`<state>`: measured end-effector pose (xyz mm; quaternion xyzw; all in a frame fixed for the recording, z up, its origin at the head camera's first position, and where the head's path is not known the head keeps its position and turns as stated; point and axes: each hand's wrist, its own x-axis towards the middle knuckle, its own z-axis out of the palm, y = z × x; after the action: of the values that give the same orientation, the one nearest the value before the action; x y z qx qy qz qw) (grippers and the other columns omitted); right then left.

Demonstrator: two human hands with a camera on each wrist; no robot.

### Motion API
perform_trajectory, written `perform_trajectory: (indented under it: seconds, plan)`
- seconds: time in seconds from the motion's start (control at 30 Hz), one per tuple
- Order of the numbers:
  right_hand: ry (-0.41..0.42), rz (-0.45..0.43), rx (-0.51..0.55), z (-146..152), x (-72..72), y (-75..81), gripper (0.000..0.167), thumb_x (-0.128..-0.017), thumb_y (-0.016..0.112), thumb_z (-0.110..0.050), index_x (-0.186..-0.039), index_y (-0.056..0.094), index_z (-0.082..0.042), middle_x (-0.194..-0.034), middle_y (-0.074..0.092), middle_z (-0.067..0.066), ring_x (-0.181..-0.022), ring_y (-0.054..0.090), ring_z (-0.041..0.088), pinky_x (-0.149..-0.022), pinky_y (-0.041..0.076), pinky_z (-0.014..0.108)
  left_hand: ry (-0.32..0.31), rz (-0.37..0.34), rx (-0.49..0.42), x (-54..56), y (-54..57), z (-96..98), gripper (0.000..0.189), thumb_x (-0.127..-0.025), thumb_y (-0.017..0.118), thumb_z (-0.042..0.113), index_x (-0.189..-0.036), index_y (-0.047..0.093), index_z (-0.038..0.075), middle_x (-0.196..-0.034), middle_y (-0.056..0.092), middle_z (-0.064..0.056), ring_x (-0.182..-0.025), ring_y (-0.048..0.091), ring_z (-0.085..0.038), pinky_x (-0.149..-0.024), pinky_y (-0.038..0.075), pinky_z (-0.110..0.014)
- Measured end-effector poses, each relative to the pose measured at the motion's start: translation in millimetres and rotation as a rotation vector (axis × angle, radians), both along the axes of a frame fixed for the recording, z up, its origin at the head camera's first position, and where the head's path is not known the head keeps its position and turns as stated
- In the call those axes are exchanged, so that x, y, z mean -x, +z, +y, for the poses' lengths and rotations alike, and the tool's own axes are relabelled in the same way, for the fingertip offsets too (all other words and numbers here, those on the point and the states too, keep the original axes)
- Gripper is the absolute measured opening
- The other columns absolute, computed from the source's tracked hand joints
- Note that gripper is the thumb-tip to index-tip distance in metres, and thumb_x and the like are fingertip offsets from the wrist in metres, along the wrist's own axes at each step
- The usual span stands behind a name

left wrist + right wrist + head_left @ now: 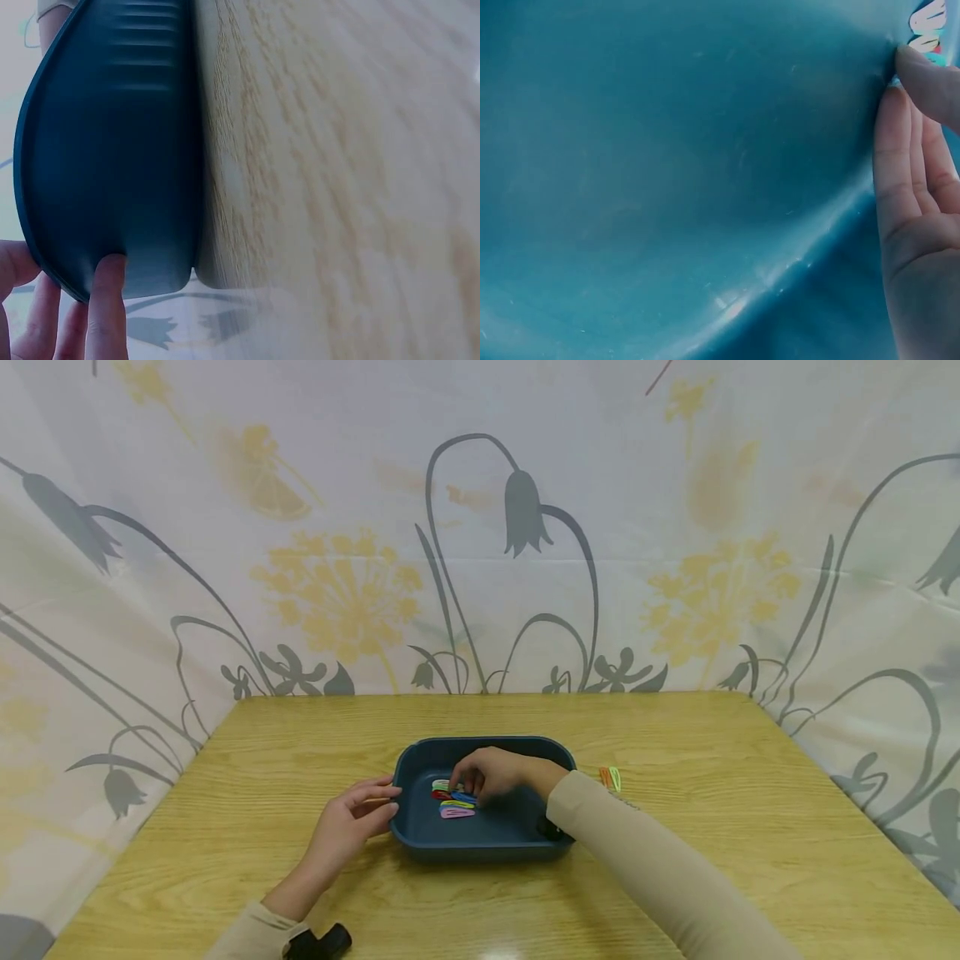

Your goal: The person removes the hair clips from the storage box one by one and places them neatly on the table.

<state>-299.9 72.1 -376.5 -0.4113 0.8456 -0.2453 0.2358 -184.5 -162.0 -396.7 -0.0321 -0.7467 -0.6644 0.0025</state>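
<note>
Multicoloured teardrop-shaped hair clips (pixel 457 813) in a dark-blue plastic tray (pixel 487 846), at the frame's centre.
Handling the clips seems the step in hand: the right hand (pixel 495 770) reaches among them, fingers near together; whether they pinch one I cannot tell. The left hand (pixel 348 818) touches the tray's left rim, fingers apart. The next move probably calls for a light pinch.

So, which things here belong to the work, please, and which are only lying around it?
Belong to the work:
tray, left hand at its rim
clips inside, right hand at them
clips outside, probably

Only around:
table
patterned cloth behind
</note>
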Motion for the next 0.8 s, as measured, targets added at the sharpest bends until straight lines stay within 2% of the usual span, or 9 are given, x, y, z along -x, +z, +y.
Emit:
perform_trajectory:
  seconds: [0.3,0.6,0.8]
  plan:
    - [0.003,0.057,-0.040,-0.6,0.8,-3.2,0.038,-0.077,0.069,0.008,-0.108,0.065,-0.013,-0.087,0.057,-0.002,-0.075,0.055,0.009,-0.064,0.050,0.021,0.000,0.005,0.003,0.8,0.3,0.0,0.028,-0.086,0.063,-0.002,-0.112,0.062,-0.011,-0.130,0.049,-0.015,-0.104,0.059,-0.031,-0.076,0.055,-0.030]
    - [0.004,0.025,0.010,1.7,-1.4,-2.3,0.038,-0.076,0.063,0.013,-0.107,0.065,-0.009,-0.080,0.058,0.002,-0.066,0.052,0.009,-0.056,0.045,0.020,0.003,0.004,0.002,0.0,0.6,0.4,0.028,-0.085,0.063,-0.002,-0.111,0.061,-0.011,-0.130,0.050,-0.016,-0.104,0.059,-0.030,-0.075,0.056,-0.031]
    - [0.013,0.019,0.034,2.0,-2.2,-1.3,0.037,-0.078,0.062,0.013,-0.108,0.065,-0.006,-0.078,0.059,0.002,-0.064,0.052,0.007,-0.056,0.045,0.019,0.008,0.001,0.009,-0.5,0.7,0.7,0.028,-0.086,0.064,-0.001,-0.112,0.062,-0.011,-0.130,0.050,-0.015,-0.102,0.060,-0.029,-0.075,0.056,-0.031]
